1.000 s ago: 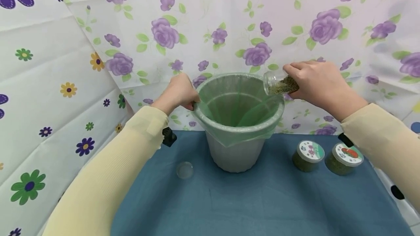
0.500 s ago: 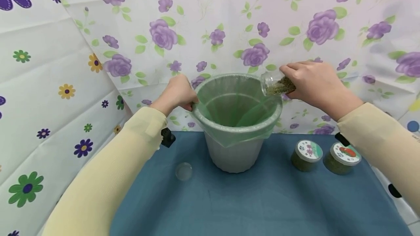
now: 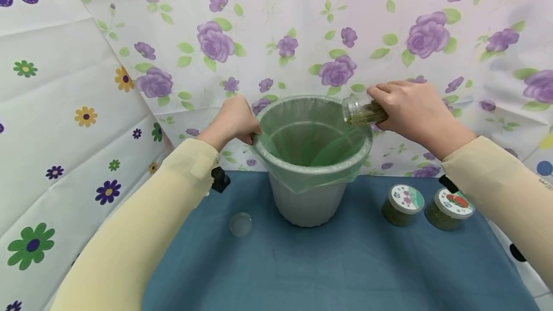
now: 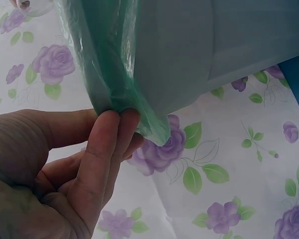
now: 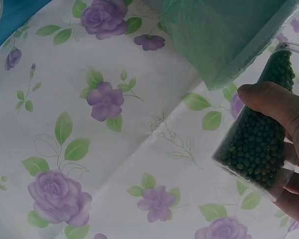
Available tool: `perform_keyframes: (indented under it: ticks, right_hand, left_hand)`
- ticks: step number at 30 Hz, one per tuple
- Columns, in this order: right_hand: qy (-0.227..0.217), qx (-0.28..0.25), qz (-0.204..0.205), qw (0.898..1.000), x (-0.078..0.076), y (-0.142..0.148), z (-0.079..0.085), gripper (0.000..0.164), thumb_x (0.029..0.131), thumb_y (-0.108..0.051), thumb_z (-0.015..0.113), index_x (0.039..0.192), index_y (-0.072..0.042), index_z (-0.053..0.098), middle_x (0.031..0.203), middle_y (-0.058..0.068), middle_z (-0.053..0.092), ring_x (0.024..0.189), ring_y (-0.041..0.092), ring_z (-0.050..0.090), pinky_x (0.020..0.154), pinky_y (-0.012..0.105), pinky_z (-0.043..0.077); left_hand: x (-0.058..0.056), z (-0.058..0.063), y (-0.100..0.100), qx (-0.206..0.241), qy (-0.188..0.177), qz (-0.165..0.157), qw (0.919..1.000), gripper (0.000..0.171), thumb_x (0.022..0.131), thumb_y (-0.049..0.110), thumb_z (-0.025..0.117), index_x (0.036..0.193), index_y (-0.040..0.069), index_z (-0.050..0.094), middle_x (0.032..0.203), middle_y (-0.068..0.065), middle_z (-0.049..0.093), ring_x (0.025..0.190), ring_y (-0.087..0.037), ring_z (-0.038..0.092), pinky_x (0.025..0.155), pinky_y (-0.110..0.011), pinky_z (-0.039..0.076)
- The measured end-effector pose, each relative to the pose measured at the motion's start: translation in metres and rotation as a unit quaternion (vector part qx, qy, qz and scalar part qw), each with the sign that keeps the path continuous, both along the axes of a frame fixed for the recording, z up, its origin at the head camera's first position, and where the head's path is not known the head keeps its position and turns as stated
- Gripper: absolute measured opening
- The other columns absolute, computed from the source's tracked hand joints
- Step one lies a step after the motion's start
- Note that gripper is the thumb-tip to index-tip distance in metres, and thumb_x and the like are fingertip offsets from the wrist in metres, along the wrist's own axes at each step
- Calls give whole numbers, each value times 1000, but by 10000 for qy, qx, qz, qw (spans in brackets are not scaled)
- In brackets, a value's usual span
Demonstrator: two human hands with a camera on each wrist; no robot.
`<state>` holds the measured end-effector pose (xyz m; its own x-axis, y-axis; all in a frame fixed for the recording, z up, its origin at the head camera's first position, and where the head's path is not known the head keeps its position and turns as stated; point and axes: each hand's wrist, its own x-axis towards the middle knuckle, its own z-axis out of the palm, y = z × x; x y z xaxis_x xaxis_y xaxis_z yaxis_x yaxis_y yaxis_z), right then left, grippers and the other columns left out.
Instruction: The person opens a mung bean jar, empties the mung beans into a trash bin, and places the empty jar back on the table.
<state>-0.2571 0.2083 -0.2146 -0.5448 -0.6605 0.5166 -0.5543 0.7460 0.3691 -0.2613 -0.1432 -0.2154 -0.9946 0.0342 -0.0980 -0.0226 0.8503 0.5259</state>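
Observation:
A white trash bin (image 3: 306, 200) with a green plastic liner (image 3: 302, 187) folded over its rim stands upright on the blue cloth. My left hand (image 3: 235, 121) pinches the liner-covered rim on the left side; thumb and fingertips (image 4: 107, 124) meet there in the left wrist view. My right hand (image 3: 416, 109) grips a clear jar (image 3: 366, 112), lidless and tipped nearly on its side, its mouth at the bin's right rim. Small green beans (image 5: 256, 149) fill much of the jar and reach toward its mouth. No beans show inside the bin from here.
Two round lidded tubs (image 3: 402, 205), one with a tomato label (image 3: 450, 208), stand right of the bin on the blue cloth (image 3: 337, 263). A clear round lid (image 3: 240, 224) lies left of it. Flowered sheeting (image 3: 259, 28) hangs close behind and at the left.
The beans have shifted toward the jar's mouth and look streaked now. My right hand and the jar have come slightly left toward the bin. My left hand keeps its place on the rim.

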Motion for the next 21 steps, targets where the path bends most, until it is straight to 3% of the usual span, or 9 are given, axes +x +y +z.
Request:
perform_keyframes:
  ticks: [21]
  right_hand:
    - [-120,47,-94,9999,1,0,2,69,53,-19,90,113,-6,59,105,14,68,91,32,66,62,51,54]
  left_hand:
    - [0,-1,0,24,40,-69,10000,14,76,10,69,66,0,68,54,-11,65,48,-19,66,52,-30,56]
